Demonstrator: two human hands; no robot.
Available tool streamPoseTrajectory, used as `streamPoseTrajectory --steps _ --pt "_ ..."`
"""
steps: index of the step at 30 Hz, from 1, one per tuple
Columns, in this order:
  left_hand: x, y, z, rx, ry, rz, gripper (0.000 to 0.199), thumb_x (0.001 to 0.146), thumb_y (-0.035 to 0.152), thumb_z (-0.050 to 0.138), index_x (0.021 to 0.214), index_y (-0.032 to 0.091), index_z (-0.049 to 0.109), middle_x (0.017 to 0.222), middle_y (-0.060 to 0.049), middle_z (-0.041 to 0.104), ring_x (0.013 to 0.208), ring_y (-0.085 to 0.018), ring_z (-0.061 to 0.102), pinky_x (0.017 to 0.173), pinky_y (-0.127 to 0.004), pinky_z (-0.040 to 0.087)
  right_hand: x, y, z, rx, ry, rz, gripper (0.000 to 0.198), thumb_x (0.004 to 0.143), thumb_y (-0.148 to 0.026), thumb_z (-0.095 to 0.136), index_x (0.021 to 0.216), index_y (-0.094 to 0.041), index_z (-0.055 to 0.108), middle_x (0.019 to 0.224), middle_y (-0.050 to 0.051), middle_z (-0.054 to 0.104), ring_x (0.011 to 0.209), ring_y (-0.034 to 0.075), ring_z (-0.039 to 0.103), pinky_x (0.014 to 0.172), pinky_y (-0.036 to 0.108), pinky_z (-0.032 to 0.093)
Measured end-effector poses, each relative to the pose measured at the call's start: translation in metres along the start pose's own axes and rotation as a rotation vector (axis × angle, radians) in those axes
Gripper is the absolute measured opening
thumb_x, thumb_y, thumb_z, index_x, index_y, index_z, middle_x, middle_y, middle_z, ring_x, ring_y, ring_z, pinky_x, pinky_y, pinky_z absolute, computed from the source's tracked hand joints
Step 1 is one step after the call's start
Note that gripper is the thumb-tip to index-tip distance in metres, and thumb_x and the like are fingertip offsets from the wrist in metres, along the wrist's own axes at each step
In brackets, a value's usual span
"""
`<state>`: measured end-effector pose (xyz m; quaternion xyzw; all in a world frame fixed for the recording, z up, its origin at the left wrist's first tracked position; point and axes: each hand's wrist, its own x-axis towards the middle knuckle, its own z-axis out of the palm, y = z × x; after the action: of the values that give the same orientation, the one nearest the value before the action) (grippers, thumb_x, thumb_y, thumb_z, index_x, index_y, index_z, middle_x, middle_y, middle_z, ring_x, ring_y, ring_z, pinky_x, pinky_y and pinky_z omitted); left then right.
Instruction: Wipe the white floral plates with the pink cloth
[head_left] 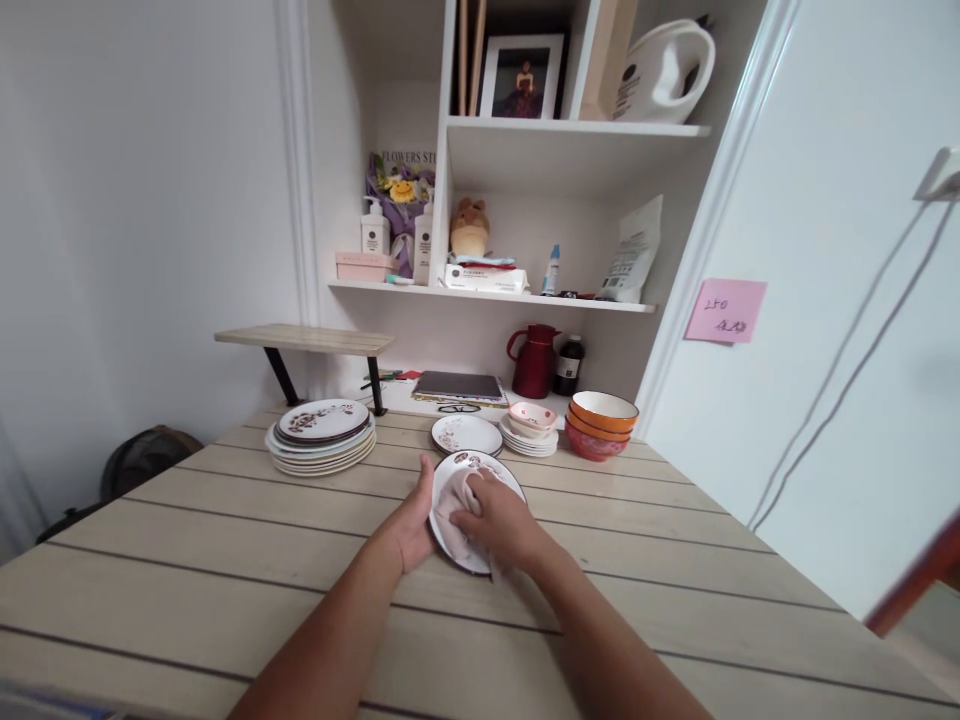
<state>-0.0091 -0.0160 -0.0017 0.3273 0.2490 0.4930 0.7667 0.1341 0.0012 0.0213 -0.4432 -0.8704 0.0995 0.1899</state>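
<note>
A white plate (500,474) with a dark rim and a brown flower pattern is tilted up over the middle of the table. My left hand (417,520) grips its left edge, thumb pointing up along the rim and the other fingers hidden behind it. Pressed on the plate's face is a pale pinkish cloth (454,500), bunched under my right hand (501,518), whose fingers are curled around it. Just behind stands a short stack of similar flowered plates (466,434).
A taller stack of plates (322,440) stands left, near a small raised shelf (304,340). Right of centre are small dishes (531,428) and stacked orange and red bowls (600,425). A red jug (534,362), dark bottle (570,366) and laptop-like slab (459,386) sit behind.
</note>
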Motion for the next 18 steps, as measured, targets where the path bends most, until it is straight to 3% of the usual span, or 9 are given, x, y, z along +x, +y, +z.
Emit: streamPoseTrajectory --steps 8,13,18 --pt "-0.004 -0.004 0.005 0.026 0.037 0.018 0.075 0.079 0.068 0.040 0.131 0.015 0.050 0.121 -0.016 0.064 0.118 -0.029 0.055 0.104 -0.043 0.036 0.010 0.023 -0.008 -0.108 0.201 0.221 0.021 0.089 -0.036 0.048 0.098 -0.019 0.055 0.111 0.010 0.053 0.090 0.021 0.055 0.068 0.029 0.032" --pt "-0.008 -0.003 0.007 0.030 0.073 0.036 0.073 0.080 0.066 0.043 0.132 0.015 0.049 0.121 -0.016 0.063 0.118 -0.030 0.055 0.105 -0.045 0.035 0.005 0.036 -0.015 -0.145 0.113 0.266 0.019 0.084 -0.033 0.051 0.096 -0.019 0.055 0.100 0.009 0.060 0.084 0.021 0.058 0.062 0.028 0.030" --pt "-0.009 -0.002 0.006 0.036 0.082 0.023 0.076 0.079 0.068 0.043 0.132 0.014 0.049 0.122 -0.017 0.063 0.119 -0.029 0.054 0.106 -0.044 0.034 -0.006 0.040 -0.022 -0.117 -0.044 0.178 0.021 0.075 -0.029 0.056 0.094 -0.020 0.057 0.089 0.008 0.066 0.076 0.021 0.059 0.056 0.026 0.030"
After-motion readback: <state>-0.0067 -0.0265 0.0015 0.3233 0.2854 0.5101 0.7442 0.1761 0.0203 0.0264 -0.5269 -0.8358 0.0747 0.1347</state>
